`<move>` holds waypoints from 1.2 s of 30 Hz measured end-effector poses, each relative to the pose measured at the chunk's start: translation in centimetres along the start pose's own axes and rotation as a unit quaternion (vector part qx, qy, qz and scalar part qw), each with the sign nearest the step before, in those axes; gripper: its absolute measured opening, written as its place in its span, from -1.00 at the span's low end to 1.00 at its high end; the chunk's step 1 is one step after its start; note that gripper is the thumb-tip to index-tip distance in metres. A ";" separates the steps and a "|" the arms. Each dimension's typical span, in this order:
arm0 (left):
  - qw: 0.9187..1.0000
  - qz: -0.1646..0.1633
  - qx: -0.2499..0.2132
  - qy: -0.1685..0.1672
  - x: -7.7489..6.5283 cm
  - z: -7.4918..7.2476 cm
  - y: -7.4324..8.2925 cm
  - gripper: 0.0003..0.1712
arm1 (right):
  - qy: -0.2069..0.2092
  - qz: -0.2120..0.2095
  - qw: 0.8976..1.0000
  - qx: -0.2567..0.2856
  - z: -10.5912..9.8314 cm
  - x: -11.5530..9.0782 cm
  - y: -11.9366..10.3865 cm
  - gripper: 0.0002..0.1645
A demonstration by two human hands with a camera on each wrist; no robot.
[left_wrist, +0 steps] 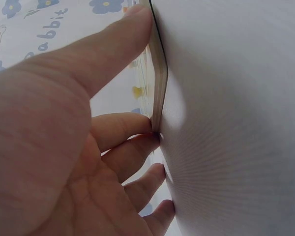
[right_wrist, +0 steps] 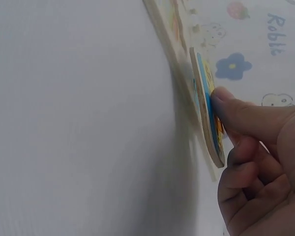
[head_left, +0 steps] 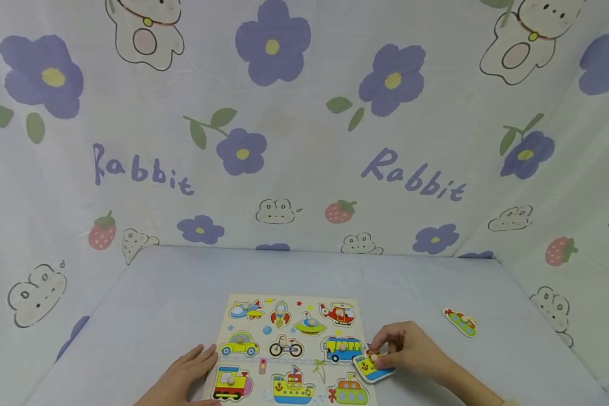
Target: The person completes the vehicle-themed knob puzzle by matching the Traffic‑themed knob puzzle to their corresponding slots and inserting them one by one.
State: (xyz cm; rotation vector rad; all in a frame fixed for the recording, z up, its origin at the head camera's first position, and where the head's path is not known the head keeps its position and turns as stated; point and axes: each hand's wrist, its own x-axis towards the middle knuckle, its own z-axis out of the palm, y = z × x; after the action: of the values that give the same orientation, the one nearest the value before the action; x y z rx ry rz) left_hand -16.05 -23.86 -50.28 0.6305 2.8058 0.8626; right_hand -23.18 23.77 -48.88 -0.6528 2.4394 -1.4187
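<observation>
My right hand [head_left: 411, 352] pinches the knob of a yellow and blue ship puzzle piece [head_left: 367, 372], held at the right edge of a wooden peg puzzle board [head_left: 261, 303]. In the right wrist view the ship piece [right_wrist: 206, 103] is seen edge-on and tilted near the board, between thumb and fingers. Along the board's left side my left hand [head_left: 179, 379] rests, its fingers fairly straight. The left wrist view shows its thumb and fingertips touching the board's edge [left_wrist: 160, 88]. Printed ship [head_left: 292, 390] and submarine [head_left: 350, 393] pictures in the bottom row carry no knobs.
A green submarine piece [head_left: 460, 322] with a knob lies on the white table [head_left: 416, 287], right of the board. Several knobbed vehicle pieces, such as a train [head_left: 232, 384] and a bus [head_left: 341, 351], sit in the board. Patterned cloth [head_left: 304, 124] walls off the back and sides.
</observation>
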 end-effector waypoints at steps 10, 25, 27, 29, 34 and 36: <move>0.999 -0.030 -0.026 -0.007 -0.1 -0.1 0.4 0.13 | 0.054 0.027 0.998 -0.003 3.6 0.1 -1.9 -0.76; 1.000 -0.009 -0.008 -0.001 0.0 0.1 0.1 0.10 | 0.138 0.070 0.984 0.093 10.6 1.5 -5.9 -0.76; 1.000 -0.012 -0.009 -0.001 -0.1 0.1 0.2 0.10 | 0.134 0.070 0.984 0.092 11.4 1.7 -6.6 -0.76; 1.000 -0.015 -0.011 -0.002 -0.1 0.0 0.3 0.11 | 0.130 0.076 0.984 0.091 12.2 1.9 -7.3 -0.76; 1.000 -0.009 -0.004 -0.002 0.1 0.1 0.2 0.09 | 0.123 0.089 0.984 0.092 13.8 2.5 -8.3 -0.75; 1.000 -0.005 -0.001 -0.001 0.1 0.2 0.1 0.08 | 0.119 0.092 0.984 0.098 14.3 2.7 -8.5 -0.75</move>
State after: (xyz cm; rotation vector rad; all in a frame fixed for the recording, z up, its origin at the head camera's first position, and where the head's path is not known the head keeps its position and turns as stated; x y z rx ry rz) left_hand -16.02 -23.67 -50.34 0.6175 2.8036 0.8616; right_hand -17.30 7.95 -48.61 -0.2172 2.4115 -1.7137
